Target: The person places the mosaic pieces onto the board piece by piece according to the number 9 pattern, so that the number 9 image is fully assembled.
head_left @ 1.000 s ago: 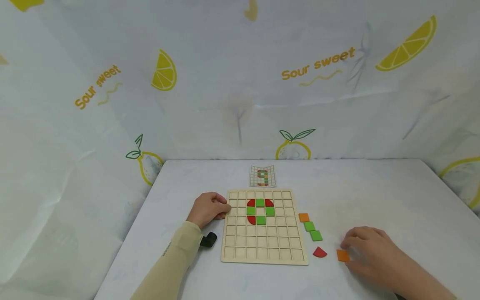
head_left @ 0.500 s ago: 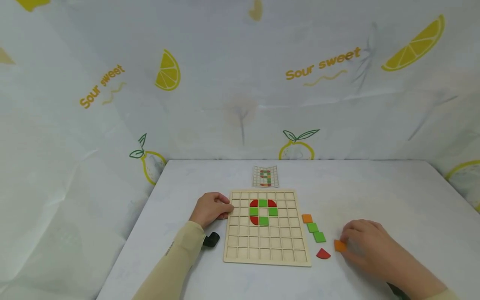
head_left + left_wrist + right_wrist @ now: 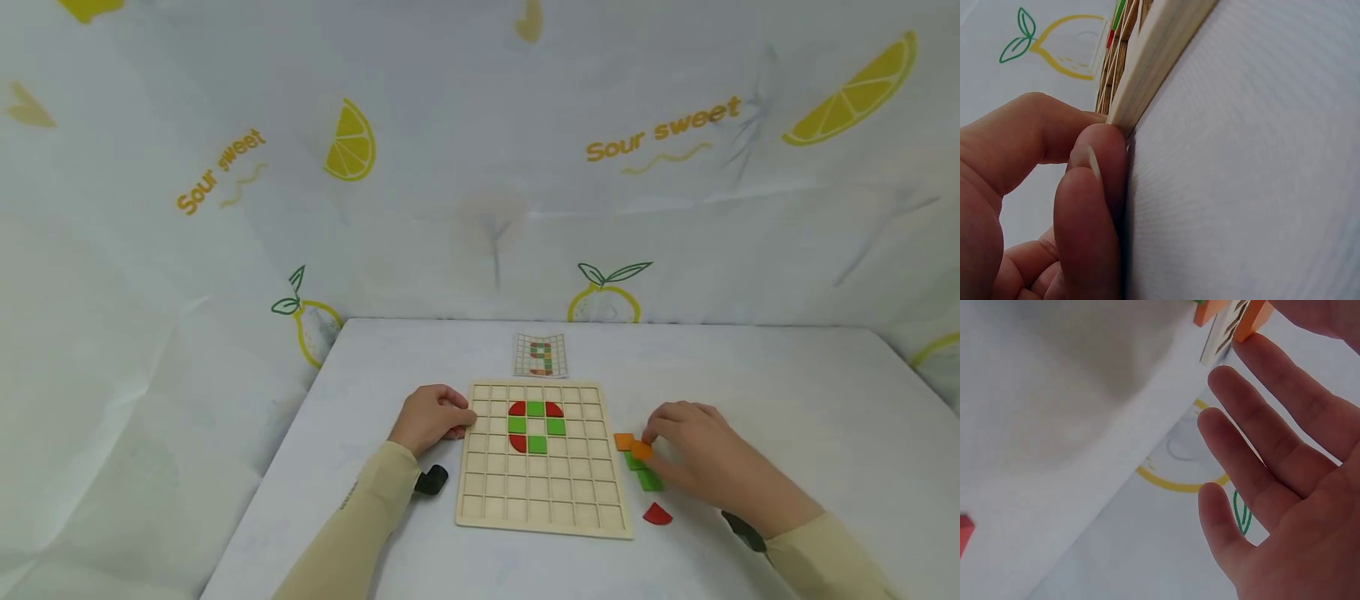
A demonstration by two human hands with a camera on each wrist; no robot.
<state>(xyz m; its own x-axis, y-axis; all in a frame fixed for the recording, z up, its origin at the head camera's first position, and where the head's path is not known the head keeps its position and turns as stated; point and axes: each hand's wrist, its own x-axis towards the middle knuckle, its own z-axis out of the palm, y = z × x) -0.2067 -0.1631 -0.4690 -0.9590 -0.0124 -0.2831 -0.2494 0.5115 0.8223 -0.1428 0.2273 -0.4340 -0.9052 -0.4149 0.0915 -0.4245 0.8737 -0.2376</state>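
Grid board (image 3: pixel 538 490) of matt wood

Your right hand (image 3: pixel 693 450) is pinching an orange square (image 3: pixel 641 450); by its fingertips another orange square (image 3: pixel 623 442) is lying, and two green squares (image 3: pixel 651 482) are showing. Nearer you than that hand, a red quarter-circle (image 3: pixel 657 514) is resting. Beside your left hand (image 3: pixel 431 414), a pale wood-toned board (image 3: pixel 538 488) is displaying a square grid, with alternating red and green pieces (image 3: pixel 536 409). Beyond both hands, a card (image 3: pixel 557 367) is bearing a gridded red, green and orange pattern. Beige sleeves (image 3: pixel 360 517) are covering your forearms.
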